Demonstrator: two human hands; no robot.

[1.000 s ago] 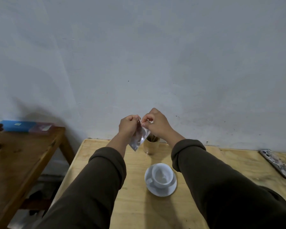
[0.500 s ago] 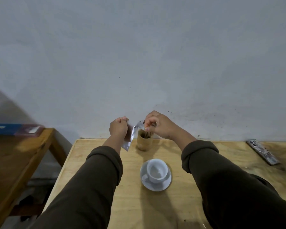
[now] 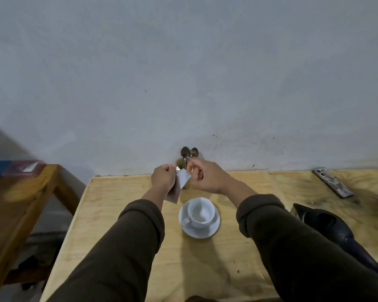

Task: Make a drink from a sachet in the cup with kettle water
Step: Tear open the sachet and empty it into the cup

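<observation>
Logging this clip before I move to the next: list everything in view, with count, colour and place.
cup: 1, white, empty, on the saucer at mid-table
saucer: 1, white, under the cup
sachet: 1, silvery, held above the table beyond the cup
spoons: 2, metal, standing by the wall behind the hands; their holder is mostly hidden
kettle: 1, black, right of the cup, partly behind the right sleeve
phone: 1, patterned case, far right of the table
table: 1, pale wood
side table: 1, darker wood, left, with a blurred blue and red item at its far end
hands: left hand and right hand, both pinching the sachet's top; dark brown sleeves
</observation>
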